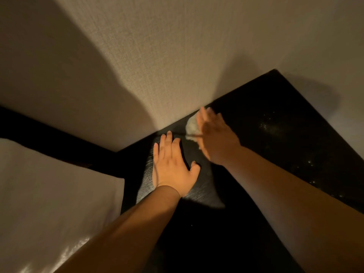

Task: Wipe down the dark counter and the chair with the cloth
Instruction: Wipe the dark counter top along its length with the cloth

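The person's left hand (173,164) lay flat on the dark counter (275,107), palm down. Its fingers were straight and slightly spread, pointing toward the far wall (157,56), with the thumb out to the right. It held nothing.

The right hand (214,136) was farther away and to the right, also over the counter, and was smeared by motion blur. Its fingers reached toward the line where the counter met the wall. The cloth (191,126), a small pale bunched wad, sat on the counter against the left side of that hand, close to the wall and just beyond the left hand's fingertips. The right hand was touching the cloth, but the blur hid whether the fingers or thumb curled round it or only pressed on it, so the grip could not be told.

Both bare forearms came in from the near edge. To the right of the right hand, pale specks (269,125) dotted the counter's dark surface. At the near left, beside the counter, lay a white fabric surface (49,184).
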Action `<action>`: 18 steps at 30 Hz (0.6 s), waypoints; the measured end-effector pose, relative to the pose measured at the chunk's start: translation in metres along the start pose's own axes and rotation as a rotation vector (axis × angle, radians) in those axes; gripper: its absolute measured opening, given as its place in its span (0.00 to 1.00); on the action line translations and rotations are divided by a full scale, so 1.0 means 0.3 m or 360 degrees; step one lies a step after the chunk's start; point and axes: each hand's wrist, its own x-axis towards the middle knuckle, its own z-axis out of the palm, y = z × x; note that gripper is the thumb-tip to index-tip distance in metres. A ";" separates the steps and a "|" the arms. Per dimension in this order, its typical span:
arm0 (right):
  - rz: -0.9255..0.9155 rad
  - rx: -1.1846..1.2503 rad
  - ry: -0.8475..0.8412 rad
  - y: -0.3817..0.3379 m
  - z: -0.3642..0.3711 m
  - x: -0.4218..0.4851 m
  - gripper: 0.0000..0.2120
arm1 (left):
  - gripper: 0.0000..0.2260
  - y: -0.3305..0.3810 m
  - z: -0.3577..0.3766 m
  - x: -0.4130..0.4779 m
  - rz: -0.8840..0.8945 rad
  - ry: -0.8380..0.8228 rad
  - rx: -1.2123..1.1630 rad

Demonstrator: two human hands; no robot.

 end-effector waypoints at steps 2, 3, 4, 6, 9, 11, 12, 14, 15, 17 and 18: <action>0.0242 -0.0029 0.0021 0.105 -0.013 -0.007 0.32 | 0.39 0.003 -0.004 -0.001 0.0016 -0.0017 0.0027; 0.0384 0.0013 0.0028 0.147 -0.022 -0.017 0.31 | 0.38 0.003 -0.005 0.000 0.0025 -0.0025 0.0040; 0.0492 0.0063 0.0032 0.170 -0.027 -0.022 0.32 | 0.38 0.003 -0.007 0.001 0.0030 -0.0029 0.0050; 0.0620 0.0090 0.0034 0.139 -0.030 -0.025 0.32 | 0.38 0.005 -0.005 0.005 0.0029 -0.0019 0.0051; 0.0411 0.0040 0.0005 0.016 -0.020 -0.039 0.34 | 0.37 0.007 -0.002 0.003 0.0033 0.0045 0.0018; 0.0091 0.0015 -0.0029 -0.024 -0.002 -0.073 0.34 | 0.37 0.008 -0.007 0.004 0.0044 0.0021 0.0038; -0.0024 0.0038 -0.0040 -0.010 -0.006 -0.087 0.34 | 0.37 0.009 -0.010 0.005 0.0042 -0.0016 0.0085; -0.0043 0.0075 -0.0043 0.068 -0.027 -0.104 0.35 | 0.37 0.009 -0.018 0.006 0.0038 -0.0055 0.0157; 0.0067 0.0076 -0.0005 0.115 -0.026 -0.112 0.35 | 0.37 0.009 -0.022 0.005 0.0037 -0.0062 0.0171; 0.0342 0.0080 0.0041 0.214 -0.029 -0.123 0.35 | 0.36 0.012 -0.026 0.002 0.0034 -0.0080 0.0159; 0.0449 0.0084 0.0028 0.247 -0.029 -0.122 0.34 | 0.36 0.015 -0.027 0.003 0.0030 -0.0084 0.0157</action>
